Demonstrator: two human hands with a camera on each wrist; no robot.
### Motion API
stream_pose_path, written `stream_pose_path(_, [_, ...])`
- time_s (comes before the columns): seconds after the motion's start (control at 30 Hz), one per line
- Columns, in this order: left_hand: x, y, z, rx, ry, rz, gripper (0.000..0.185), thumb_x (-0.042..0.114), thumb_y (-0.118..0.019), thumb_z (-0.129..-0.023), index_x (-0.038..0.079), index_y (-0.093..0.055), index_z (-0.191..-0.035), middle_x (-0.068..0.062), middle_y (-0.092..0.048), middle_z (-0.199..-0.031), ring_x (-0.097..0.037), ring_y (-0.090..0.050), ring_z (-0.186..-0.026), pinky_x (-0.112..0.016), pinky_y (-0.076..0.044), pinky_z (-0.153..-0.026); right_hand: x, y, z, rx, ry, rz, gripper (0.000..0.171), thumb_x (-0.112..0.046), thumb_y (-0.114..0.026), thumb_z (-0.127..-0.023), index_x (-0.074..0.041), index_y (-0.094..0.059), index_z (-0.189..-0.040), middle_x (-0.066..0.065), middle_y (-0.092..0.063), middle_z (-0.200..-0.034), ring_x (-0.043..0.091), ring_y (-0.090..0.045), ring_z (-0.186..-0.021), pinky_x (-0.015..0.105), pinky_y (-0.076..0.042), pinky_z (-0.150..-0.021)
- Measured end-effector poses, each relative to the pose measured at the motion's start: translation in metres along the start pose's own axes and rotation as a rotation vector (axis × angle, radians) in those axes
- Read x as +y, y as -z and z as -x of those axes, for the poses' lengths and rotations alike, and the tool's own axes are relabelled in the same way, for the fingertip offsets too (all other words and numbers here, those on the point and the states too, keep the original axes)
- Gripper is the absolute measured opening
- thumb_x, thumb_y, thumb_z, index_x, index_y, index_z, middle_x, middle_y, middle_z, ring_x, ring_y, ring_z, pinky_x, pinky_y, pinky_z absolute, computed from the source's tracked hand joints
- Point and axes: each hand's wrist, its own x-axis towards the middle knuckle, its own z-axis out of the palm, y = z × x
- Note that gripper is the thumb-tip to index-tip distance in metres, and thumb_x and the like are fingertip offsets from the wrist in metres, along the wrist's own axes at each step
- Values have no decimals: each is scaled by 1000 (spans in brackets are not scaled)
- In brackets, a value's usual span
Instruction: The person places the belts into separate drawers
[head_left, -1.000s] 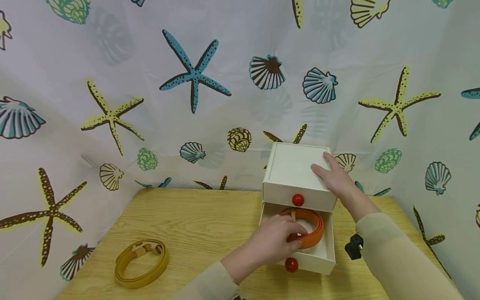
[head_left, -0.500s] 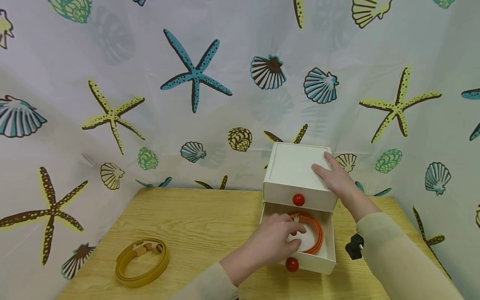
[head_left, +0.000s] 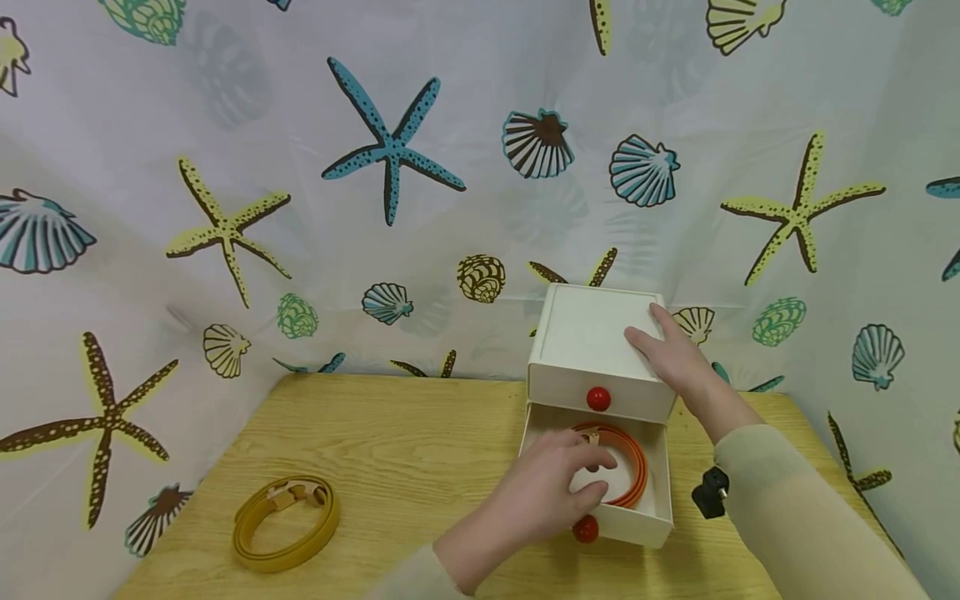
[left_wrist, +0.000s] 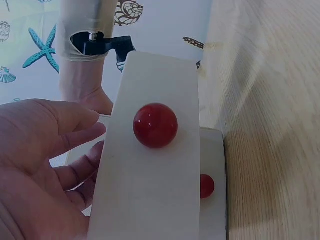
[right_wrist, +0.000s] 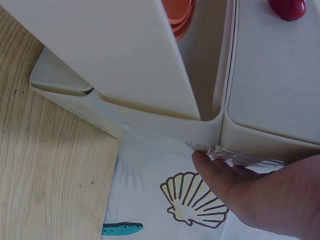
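A coiled orange belt point(head_left: 639, 471) lies inside the pulled-out lower drawer point(head_left: 633, 527) of a small white drawer unit point(head_left: 588, 329), its buckle at the far side of the coil. Over that drawer hangs the left hand point(head_left: 551, 487), thumb and fingers apart and loosely bent; its grip is slack and holds nothing (the left wrist view shows the fingers behind the drawer's front panel). The right hand point(head_left: 675, 358) rests on the unit's top along its right edge, its grip relaxed, with the digits spread rather than curled. Each drawer front carries a round red knob, the upper one point(head_left: 598, 398) on the pushed-in drawer. Well apart, toward the left of the worktop point(head_left: 397, 467), a yellow belt point(head_left: 277, 560) lies coiled, buckle on its far side. Behind everything hangs a white curtain point(head_left: 480, 217) printed with starfish and shells.
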Motion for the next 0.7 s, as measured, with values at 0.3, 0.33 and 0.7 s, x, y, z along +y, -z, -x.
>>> stream_pose_path(0.3, [4,4,12,52,22,87,17,16,-79,-103,20,-82,-119,8,-70,-110,-11,-59,-108,-29,-51,-95,0,-1,0,2,1,-1,87,-51,-50,-116,-21,2,-179,20,4,-183,48,-1,-167,74,-12,-128])
stream_pose_path(0.33, [5,5,13,56,33,106,18,16,-80,-103,21,-82,-120,8,-70,-111,-10,-58,-109,-28,-52,-93,0,-1,0,2,1,-3,87,-51,-50,-116,-21,3,-179,20,4,-183,48,-1,-167,74,-11,-128])
stream_pose_path(0.7, [5,13,30,124,41,253,23,12,-80,-102,19,-82,-124,8,-70,-116,-9,-59,-106,-25,-54,-88,0,-1,1,6,1,3,87,-51,-50,-116,-21,3,-178,20,5,-183,49,0,-167,75,-10,-128])
